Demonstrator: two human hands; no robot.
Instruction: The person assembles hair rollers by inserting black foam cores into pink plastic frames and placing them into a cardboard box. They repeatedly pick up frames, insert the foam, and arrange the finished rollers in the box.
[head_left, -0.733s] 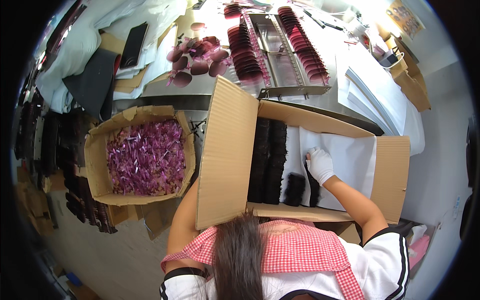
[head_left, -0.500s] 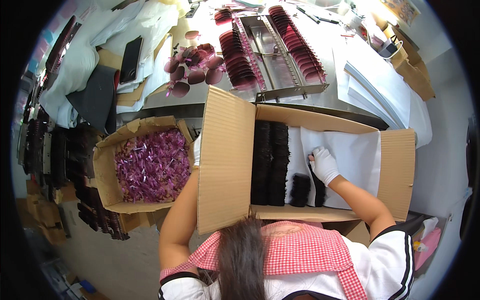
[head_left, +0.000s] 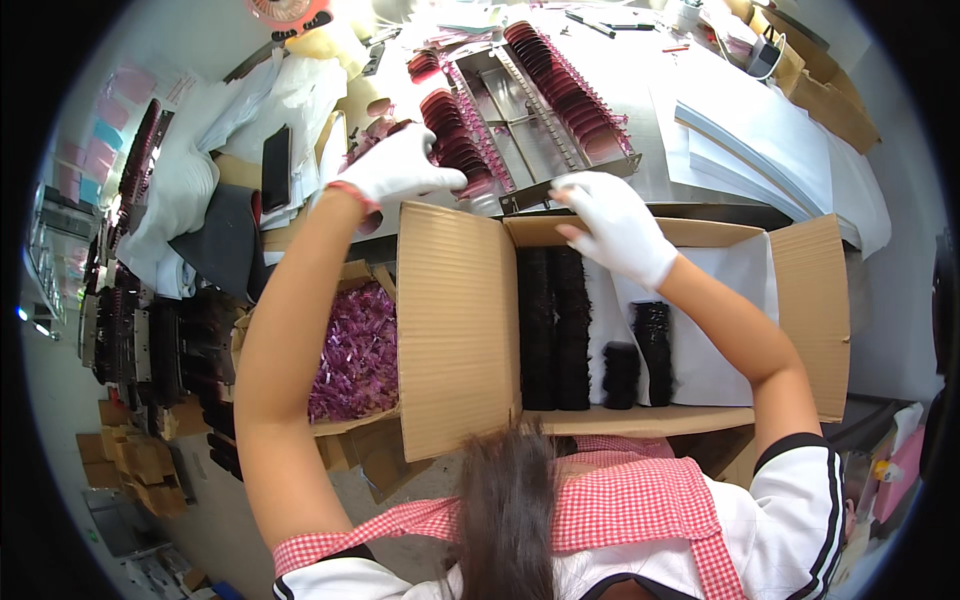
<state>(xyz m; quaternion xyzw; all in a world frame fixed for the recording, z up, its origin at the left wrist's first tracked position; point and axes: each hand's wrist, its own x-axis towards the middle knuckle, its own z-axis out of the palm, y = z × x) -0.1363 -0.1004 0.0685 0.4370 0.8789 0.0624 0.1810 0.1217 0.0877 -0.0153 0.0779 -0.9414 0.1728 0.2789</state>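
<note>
My left hand (head_left: 405,168), in a white glove, reaches over the near left side of a metal rack (head_left: 520,140). Its thumb and fingers are apart beside a row of dark red tinted lenses (head_left: 460,145). Also gloved, with bare fingertips showing, my right hand (head_left: 622,232) hovers over the far edge of a cardboard box (head_left: 455,330), close to the rack's near end; its fingers are apart and nothing shows in them. Inside the box, rows of black pieces (head_left: 570,330) and a shorter black row (head_left: 653,355) stand beside white paper (head_left: 720,330).
Left of the box is a carton of small purple see-through pieces (head_left: 355,350), partly behind my left arm. A phone (head_left: 276,168) lies on papers at the table's left. White sheets (head_left: 755,160) are stacked on the right. A second lens row (head_left: 565,90) lines the rack's right side.
My right hand has left the black row in the box and moved up toward the rack. My left hand has risen from behind the box flap to the lenses. The short row now has more black pieces visible.
</note>
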